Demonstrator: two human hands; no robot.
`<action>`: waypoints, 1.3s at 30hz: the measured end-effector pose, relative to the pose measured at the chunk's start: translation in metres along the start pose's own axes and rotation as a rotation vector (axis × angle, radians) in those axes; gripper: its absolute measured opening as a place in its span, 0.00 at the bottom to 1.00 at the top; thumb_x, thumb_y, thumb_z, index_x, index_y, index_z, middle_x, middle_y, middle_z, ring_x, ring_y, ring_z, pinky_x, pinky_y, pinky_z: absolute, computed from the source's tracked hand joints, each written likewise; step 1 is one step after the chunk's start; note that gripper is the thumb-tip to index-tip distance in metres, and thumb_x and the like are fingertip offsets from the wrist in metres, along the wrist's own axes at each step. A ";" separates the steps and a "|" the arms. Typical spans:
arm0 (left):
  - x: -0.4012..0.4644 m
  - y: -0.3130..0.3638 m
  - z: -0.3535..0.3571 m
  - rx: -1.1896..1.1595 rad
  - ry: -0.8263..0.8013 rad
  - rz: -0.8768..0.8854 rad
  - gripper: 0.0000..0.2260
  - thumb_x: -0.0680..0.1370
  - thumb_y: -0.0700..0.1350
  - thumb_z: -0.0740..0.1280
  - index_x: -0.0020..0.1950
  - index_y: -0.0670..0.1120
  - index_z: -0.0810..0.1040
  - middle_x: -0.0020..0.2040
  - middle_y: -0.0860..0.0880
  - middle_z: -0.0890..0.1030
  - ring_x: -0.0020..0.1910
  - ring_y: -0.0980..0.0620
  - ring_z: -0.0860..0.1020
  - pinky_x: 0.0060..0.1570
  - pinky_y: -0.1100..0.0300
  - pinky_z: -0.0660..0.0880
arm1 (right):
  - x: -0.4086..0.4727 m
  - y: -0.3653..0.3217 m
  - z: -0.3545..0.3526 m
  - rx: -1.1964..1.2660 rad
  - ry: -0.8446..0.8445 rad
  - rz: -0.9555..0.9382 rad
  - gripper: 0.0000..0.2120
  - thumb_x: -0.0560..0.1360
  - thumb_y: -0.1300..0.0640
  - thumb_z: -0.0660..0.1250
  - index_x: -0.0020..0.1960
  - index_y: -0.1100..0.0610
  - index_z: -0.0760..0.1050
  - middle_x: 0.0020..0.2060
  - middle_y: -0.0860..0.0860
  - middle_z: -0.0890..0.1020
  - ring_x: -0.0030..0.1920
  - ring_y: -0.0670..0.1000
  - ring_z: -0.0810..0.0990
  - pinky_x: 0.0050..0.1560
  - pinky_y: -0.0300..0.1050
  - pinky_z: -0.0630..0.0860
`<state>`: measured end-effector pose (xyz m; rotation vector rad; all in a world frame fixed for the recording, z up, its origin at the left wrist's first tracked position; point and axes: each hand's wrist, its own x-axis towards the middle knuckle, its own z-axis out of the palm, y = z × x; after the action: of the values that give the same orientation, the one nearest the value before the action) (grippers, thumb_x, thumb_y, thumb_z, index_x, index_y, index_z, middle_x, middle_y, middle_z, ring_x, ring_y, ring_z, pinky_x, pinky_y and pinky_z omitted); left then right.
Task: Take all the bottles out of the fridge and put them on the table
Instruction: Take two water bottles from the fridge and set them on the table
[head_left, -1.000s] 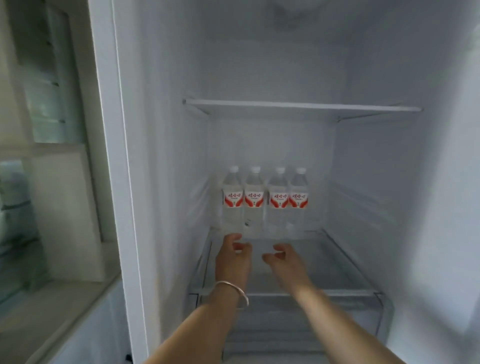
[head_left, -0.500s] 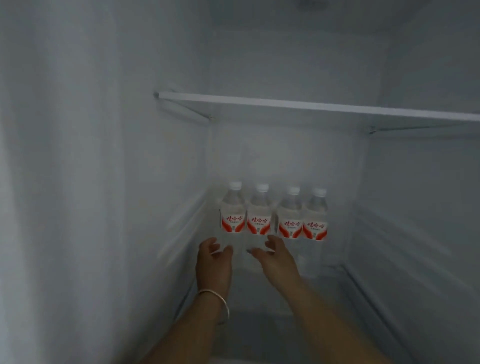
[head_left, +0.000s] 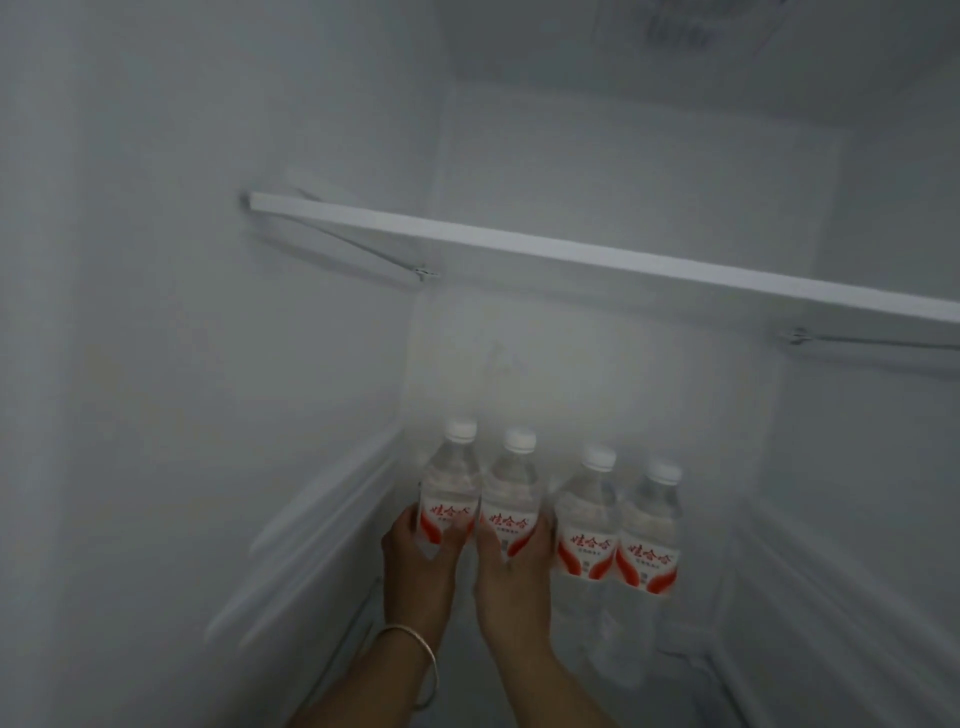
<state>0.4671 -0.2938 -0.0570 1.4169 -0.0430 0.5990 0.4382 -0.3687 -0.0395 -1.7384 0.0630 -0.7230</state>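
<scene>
Several clear water bottles with white caps and red-and-white labels stand in a row at the back of the fridge's lower shelf. My left hand, with a silver bangle on the wrist, wraps around the leftmost bottle. My right hand wraps around the second bottle. Both of these stand a little higher and tilted compared with the other two. The third bottle and the fourth bottle stand untouched to the right. The lower halves of the held bottles are hidden by my hands.
A white-edged glass shelf spans the fridge above the bottles. The left fridge wall with its shelf rails and the right wall close in on both sides. The view is dim and hazy.
My head and both hands moved deeper into the fridge. The hands were open short of the bottles; now each one has closed around a bottle on the left of the row.
</scene>
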 end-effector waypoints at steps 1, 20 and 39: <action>0.001 -0.003 0.001 -0.005 -0.010 -0.010 0.11 0.68 0.52 0.75 0.45 0.54 0.76 0.45 0.52 0.81 0.41 0.62 0.79 0.41 0.64 0.74 | 0.002 0.002 0.002 -0.004 0.013 -0.008 0.33 0.72 0.49 0.67 0.73 0.48 0.55 0.68 0.48 0.69 0.68 0.50 0.69 0.68 0.53 0.68; 0.006 -0.022 -0.017 0.071 0.007 -0.081 0.24 0.54 0.68 0.72 0.45 0.58 0.81 0.46 0.56 0.85 0.49 0.57 0.82 0.52 0.53 0.79 | 0.003 0.025 0.007 -0.145 0.135 -0.165 0.33 0.55 0.36 0.70 0.56 0.51 0.75 0.41 0.50 0.76 0.42 0.56 0.80 0.41 0.45 0.76; -0.066 0.037 -0.059 0.094 -0.098 -0.124 0.17 0.65 0.53 0.77 0.46 0.51 0.74 0.40 0.58 0.81 0.38 0.68 0.78 0.34 0.74 0.73 | -0.068 -0.009 -0.037 0.168 0.038 0.055 0.25 0.66 0.54 0.76 0.60 0.55 0.73 0.51 0.55 0.80 0.48 0.50 0.75 0.50 0.44 0.69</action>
<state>0.3767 -0.2621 -0.0581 1.5278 -0.0049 0.4333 0.3623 -0.3699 -0.0570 -1.5571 0.0739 -0.7009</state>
